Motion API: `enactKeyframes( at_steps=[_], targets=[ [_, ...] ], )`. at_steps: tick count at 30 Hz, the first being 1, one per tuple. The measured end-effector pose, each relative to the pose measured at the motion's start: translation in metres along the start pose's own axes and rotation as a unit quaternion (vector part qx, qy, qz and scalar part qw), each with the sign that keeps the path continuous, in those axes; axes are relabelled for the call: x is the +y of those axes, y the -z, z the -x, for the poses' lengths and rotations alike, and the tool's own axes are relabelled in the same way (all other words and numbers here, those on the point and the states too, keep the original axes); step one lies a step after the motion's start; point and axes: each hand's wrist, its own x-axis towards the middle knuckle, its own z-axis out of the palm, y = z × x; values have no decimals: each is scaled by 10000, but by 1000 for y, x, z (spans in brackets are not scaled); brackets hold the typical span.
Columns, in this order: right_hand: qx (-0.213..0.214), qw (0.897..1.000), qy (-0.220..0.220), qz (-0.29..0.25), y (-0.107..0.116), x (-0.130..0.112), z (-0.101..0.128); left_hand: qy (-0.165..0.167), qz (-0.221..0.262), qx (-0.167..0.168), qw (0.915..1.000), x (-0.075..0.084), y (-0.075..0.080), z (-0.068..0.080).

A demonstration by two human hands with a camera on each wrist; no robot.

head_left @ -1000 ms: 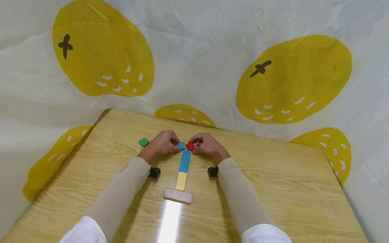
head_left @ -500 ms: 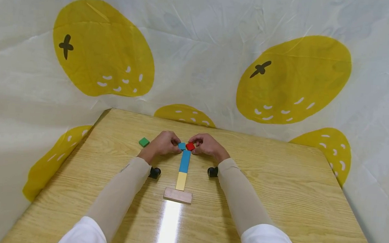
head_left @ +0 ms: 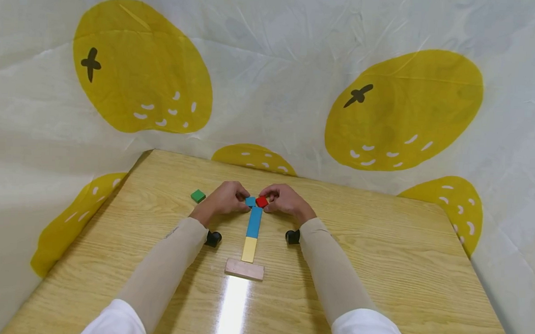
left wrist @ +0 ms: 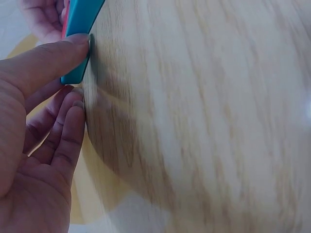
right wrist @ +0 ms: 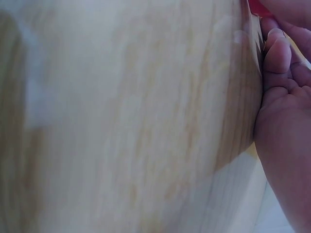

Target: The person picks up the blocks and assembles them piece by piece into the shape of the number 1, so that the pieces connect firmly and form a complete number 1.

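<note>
A small blue block (head_left: 250, 201) and a small red block (head_left: 262, 201) sit side by side, touching, on the wooden table (head_left: 379, 249), toward its far middle. The left hand (head_left: 223, 198) pinches the blue block from its 9 o'clock side, thumb against the block's edge in the left wrist view, other fingers curled beneath. The right hand (head_left: 285, 200) pinches the red block from its 3 o'clock side with curled fingers.

At 6 o'clock from the pair, touching them, a long blue bar (head_left: 254, 221) runs toward the person. A yellow bar (head_left: 249, 249) continues the line, and a plain wooden block (head_left: 244, 269) lies crosswise at its near end.

A green block (head_left: 197, 195) lies alone at 9 o'clock from the left hand, near it. A white cloth with yellow fruit shapes (head_left: 142, 69) rises behind the table at 12 o'clock.
</note>
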Motion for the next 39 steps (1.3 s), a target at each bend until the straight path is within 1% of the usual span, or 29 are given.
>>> enactKeyframes(
  at_steps=[3,11,15,22,26,33,36,39],
  targets=[
    [-1,10000,-22,-24,0,-1,0,-12,-18,7,10000,0,0,1],
    [6,10000,55,-17,-1,0,-2,94,51,-7,9999,1,1,0],
    [-4,10000,43,-6,-1,0,-2,79,59,-26,9999,0,2,1],
    [-3,10000,24,38,0,0,-1,200,445,92,9988,-3,5,5],
    [4,10000,-3,15,1,0,0,240,532,227,9980,-7,8,10],
    [11,9999,-101,-66,1,1,0,125,599,531,9967,-15,14,26],
    [9,9999,-131,-102,1,1,1,167,705,663,9952,-19,17,35],
    [15,9998,-151,-126,1,1,2,289,793,793,9933,-24,21,43]
  ],
)
